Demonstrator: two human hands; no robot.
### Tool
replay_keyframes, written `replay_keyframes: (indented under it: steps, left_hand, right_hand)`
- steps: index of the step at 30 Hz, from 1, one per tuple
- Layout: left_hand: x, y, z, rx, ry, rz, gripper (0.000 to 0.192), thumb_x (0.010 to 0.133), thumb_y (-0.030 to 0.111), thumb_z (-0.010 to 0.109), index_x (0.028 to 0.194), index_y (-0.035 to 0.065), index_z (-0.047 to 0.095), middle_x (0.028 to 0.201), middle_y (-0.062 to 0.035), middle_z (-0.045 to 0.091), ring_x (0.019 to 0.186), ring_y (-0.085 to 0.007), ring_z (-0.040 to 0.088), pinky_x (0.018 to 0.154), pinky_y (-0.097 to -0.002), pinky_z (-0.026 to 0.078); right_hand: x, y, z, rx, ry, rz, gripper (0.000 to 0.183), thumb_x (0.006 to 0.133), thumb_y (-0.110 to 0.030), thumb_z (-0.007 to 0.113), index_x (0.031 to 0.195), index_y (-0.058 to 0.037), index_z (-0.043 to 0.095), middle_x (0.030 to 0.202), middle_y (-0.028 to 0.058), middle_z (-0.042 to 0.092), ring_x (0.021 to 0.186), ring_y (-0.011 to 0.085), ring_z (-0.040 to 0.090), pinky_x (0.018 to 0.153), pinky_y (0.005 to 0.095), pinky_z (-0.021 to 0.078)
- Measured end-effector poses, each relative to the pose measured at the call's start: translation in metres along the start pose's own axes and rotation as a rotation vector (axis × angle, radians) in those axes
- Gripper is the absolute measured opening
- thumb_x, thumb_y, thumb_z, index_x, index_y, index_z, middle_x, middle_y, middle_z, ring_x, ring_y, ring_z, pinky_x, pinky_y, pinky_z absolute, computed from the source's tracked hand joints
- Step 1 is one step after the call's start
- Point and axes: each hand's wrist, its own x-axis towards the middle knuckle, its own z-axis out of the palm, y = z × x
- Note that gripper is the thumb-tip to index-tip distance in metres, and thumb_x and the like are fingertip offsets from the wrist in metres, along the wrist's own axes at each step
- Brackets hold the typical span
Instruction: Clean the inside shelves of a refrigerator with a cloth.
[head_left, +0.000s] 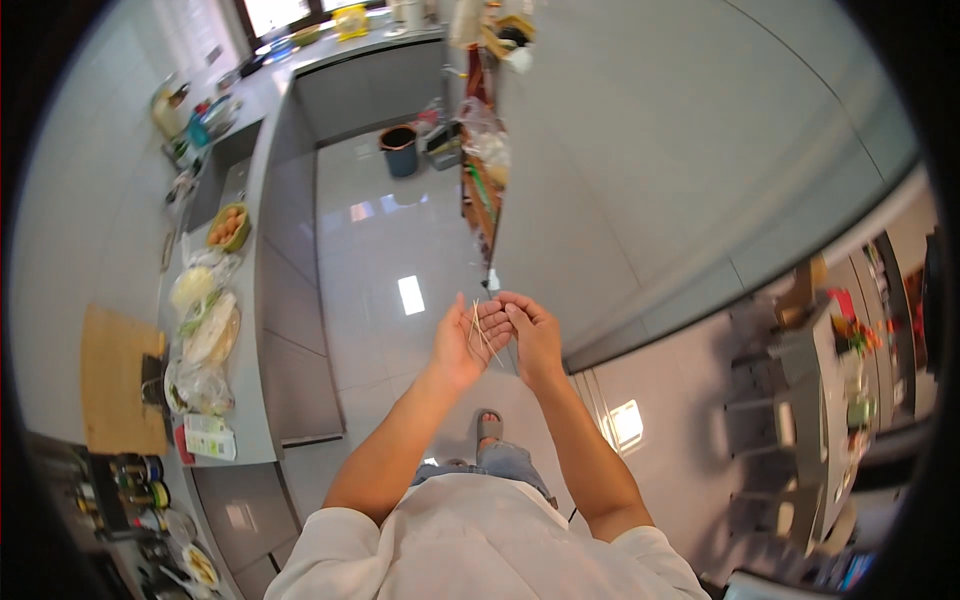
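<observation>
Several thin wooden toothpicks (477, 327) lie crossed on the upturned palm of my left hand (461, 345). That palm is cupped, with the fingers pointing towards the right. My right hand (535, 337) meets the left fingertips, its thumb and index finger pinched close together. Whether anything small sits in that pinch cannot be told. Both hands are held out in front of my body, above the tiled floor (390, 322).
A counter (262, 420) on the left bears a basket of eggs (229, 226), bagged food (202, 386) and a wooden cutting board (120, 382). A bin (399, 154) stands ahead. A large grey panel (645, 150) rises at the right; a table (806, 420) with chairs lies beyond.
</observation>
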Motion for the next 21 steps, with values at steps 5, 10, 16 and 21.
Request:
replay_keyframes:
  steps: [5, 10, 16, 21]
  left_hand:
    - [0.057, 0.135, -0.038, -0.097, 0.114, 0.161, 0.061, 0.109, 0.049, 0.030, 0.113, -0.0029, 0.062, 0.102, -0.0143, 0.072, 0.090, -0.0257, 0.071, 0.084, -0.0385, 0.060]
    - [0.129, 0.275, -0.069, -0.119, 0.156, 0.270, 0.061, 0.109, 0.048, 0.030, 0.113, -0.0039, 0.062, 0.101, -0.0144, 0.071, 0.090, -0.0253, 0.071, 0.085, -0.0387, 0.060]
    - [0.245, 0.480, -0.109, -0.119, 0.187, 0.269, 0.061, 0.109, 0.048, 0.029, 0.115, -0.0038, 0.060, 0.105, -0.0167, 0.071, 0.095, -0.0273, 0.070, 0.087, -0.0391, 0.060]
    - [0.361, 0.646, -0.130, -0.096, 0.146, 0.226, 0.059, 0.109, 0.048, 0.030, 0.114, -0.0036, 0.058, 0.105, -0.0180, 0.070, 0.099, -0.0299, 0.069, 0.091, -0.0410, 0.058]
  right_hand:
    - [0.127, 0.016, 0.105, 0.007, -0.123, 0.062, 0.024, 0.101, -0.009, 0.057, 0.120, 0.0038, 0.067, 0.111, 0.0074, 0.070, 0.098, 0.0135, 0.064, 0.088, 0.0276, 0.0531]
    - [0.260, 0.037, 0.211, 0.022, -0.198, 0.120, 0.026, 0.102, -0.010, 0.057, 0.122, 0.0038, 0.067, 0.114, 0.0091, 0.070, 0.101, 0.0153, 0.065, 0.092, 0.0293, 0.0535]
    - [0.451, 0.068, 0.346, 0.083, -0.207, 0.188, 0.029, 0.103, -0.016, 0.057, 0.124, 0.0032, 0.065, 0.116, 0.0096, 0.068, 0.105, 0.0155, 0.065, 0.092, 0.0277, 0.0523]
    - [0.614, 0.076, 0.449, 0.152, -0.156, 0.190, 0.034, 0.105, -0.025, 0.055, 0.123, 0.0023, 0.064, 0.116, 0.0098, 0.068, 0.106, 0.0162, 0.064, 0.093, 0.0303, 0.0511]
